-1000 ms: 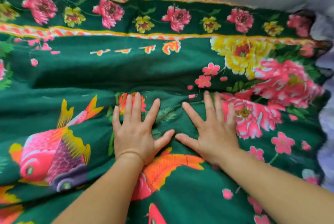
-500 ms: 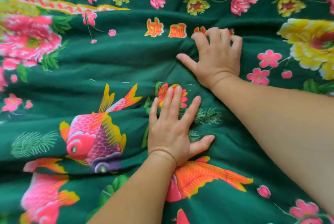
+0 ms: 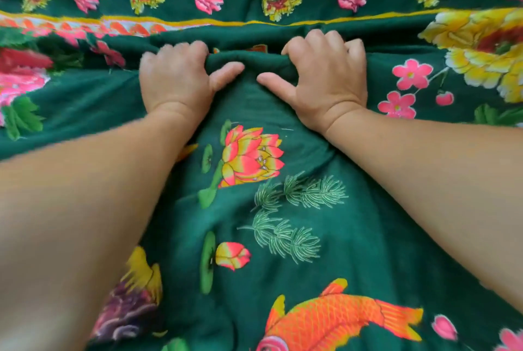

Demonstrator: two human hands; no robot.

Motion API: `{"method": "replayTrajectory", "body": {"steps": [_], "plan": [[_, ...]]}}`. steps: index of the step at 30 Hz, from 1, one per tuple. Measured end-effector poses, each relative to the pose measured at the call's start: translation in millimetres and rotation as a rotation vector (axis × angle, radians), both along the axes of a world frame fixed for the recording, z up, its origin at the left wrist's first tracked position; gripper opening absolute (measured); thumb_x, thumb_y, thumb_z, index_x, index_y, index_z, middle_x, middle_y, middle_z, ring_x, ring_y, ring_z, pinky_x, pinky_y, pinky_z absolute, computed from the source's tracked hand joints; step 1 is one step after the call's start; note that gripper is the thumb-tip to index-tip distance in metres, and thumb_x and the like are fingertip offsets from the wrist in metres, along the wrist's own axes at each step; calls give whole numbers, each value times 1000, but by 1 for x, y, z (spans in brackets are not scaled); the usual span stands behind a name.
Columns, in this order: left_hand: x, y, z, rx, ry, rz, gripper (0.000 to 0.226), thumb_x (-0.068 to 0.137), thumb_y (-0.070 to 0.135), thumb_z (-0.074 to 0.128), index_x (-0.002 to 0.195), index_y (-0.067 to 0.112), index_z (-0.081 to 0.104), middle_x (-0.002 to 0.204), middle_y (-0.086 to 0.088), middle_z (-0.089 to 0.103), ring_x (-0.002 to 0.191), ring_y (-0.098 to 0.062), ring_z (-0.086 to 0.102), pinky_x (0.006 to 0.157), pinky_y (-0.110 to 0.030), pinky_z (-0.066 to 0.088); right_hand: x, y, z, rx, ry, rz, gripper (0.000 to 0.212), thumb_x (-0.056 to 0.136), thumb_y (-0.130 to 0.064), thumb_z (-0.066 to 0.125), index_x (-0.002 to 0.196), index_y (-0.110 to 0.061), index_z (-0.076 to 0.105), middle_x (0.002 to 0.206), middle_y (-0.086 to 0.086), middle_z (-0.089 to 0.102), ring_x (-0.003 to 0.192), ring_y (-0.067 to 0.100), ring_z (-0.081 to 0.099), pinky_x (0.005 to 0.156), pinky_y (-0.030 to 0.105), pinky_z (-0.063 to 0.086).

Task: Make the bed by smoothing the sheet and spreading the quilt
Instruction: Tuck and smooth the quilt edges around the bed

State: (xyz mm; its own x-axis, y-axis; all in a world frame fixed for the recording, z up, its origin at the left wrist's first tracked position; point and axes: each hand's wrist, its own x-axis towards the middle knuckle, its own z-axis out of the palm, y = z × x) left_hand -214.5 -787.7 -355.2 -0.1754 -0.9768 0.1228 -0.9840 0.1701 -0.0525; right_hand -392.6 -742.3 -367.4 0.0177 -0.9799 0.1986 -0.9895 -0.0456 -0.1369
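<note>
The green quilt [image 3: 353, 237] fills your whole view, printed with fish, lotus blooms and a band of pink and yellow flowers along the far side. A raised fold [image 3: 249, 60] of it runs across just ahead of you, and you have both hands on that ridge. Your left hand [image 3: 175, 78] has its fingers [image 3: 181, 49] curled over the top of the fold, thumb pressing from the near side. Your right hand [image 3: 325, 76] grips the same bunched cloth beside it, fingers hooked over, thumb pointing toward the left one. Both forearms reach forward over the quilt.
</note>
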Motion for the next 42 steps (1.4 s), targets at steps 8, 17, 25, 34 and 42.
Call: {"method": "replayTrajectory", "body": {"steps": [8, 17, 25, 34, 42], "plan": [[-9, -31, -9, -108, 76, -70, 71, 87, 64, 20, 102, 5, 56, 111, -22, 57, 105, -39, 50, 87, -46, 32, -2, -7, -4, -89, 25, -95, 57, 88, -67, 35, 114, -21, 57, 115, 8, 54, 110, 29, 47, 86, 39, 20], [-24, -21, -27, -229, 227, 266, 43, 83, 41, 35, 81, 9, 63, 87, -17, 59, 86, -34, 57, 92, -43, 27, 6, -19, 6, -39, 68, -131, 54, 89, -61, 27, 89, -19, 61, 93, 8, 64, 92, 31, 57, 76, 38, 24], [-21, -27, -34, -341, 275, 198, 35, 84, 39, 37, 75, 15, 60, 79, -12, 58, 79, -32, 57, 86, -39, 24, 0, -125, 20, 159, 43, -245, 87, 76, -79, 41, 136, -16, 41, 138, 12, 43, 130, 30, 35, 103, 44, 28], [-23, -23, -31, -387, 356, 157, 29, 85, 35, 36, 86, 18, 60, 95, -5, 60, 93, -28, 57, 103, -40, 22, -10, -152, 20, 74, 139, 51, 61, 91, -65, 33, 113, -12, 53, 118, 15, 61, 108, 38, 56, 68, 37, 31], [-21, -28, -33, -331, 340, 97, 46, 84, 33, 36, 117, 16, 62, 128, -5, 59, 122, -23, 55, 112, -49, 15, -43, -227, 22, 20, 90, -47, 63, 92, -62, 37, 112, -5, 57, 115, 29, 59, 107, 46, 56, 83, 46, 43]]}}
